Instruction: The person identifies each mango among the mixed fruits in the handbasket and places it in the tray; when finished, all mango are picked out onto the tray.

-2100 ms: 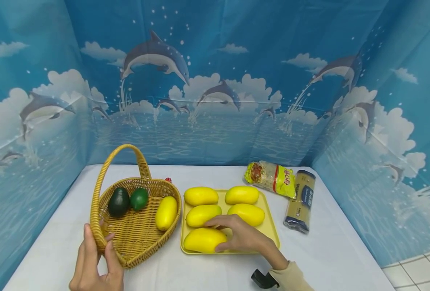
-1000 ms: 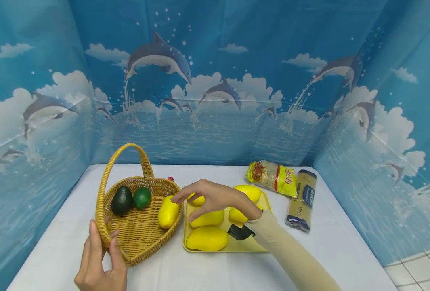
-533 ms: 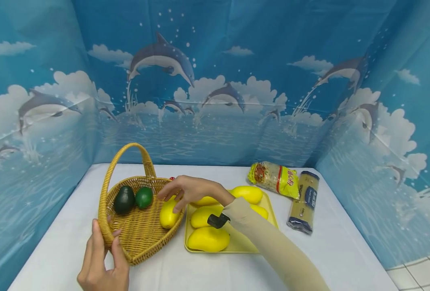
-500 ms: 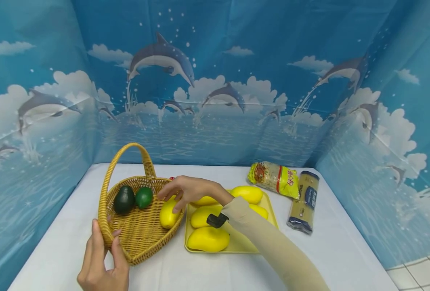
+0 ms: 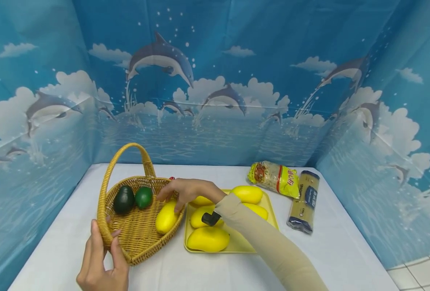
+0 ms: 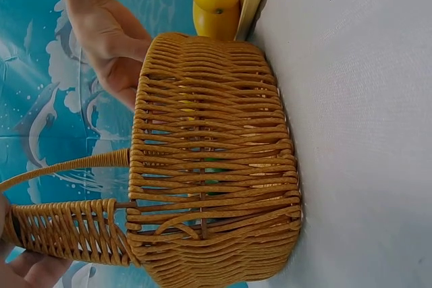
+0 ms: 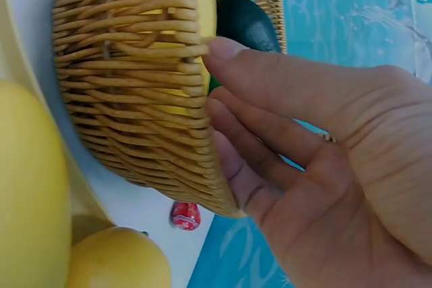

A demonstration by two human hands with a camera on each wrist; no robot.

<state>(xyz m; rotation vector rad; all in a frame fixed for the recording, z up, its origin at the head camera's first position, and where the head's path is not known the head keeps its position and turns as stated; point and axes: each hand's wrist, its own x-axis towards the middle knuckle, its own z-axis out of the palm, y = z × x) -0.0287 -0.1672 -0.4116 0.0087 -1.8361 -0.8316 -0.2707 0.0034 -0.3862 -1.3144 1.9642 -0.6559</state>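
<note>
My left hand (image 5: 103, 262) holds the base of the handle (image 5: 103, 198) of a heart-shaped wicker basket (image 5: 135, 236), thumb on one side and fingers on the other. My right hand (image 5: 191, 190) reaches over the basket's right rim, curled fingers and thumb around the upper end of a yellow mango (image 5: 165, 221). A dark green avocado (image 5: 124, 200) and a smaller green fruit (image 5: 143, 197) lie at the basket's back left. In the right wrist view the thumb tip of the right hand (image 7: 317, 146) is at the rim, and the wicker hides most of the mango.
A yellow tray (image 5: 242, 244) with several mangoes (image 5: 208, 239) stands right of the basket, under my right forearm. At the back right lie a bag of noodles (image 5: 273, 178) and a spaghetti pack (image 5: 303, 202). A small red item (image 7: 185, 216) sits behind the basket.
My right hand has gone from the tray's mangoes to the mango in the basket. That mango has since turned, its lower end shifting left. The left hand keeps its hold on the handle.
</note>
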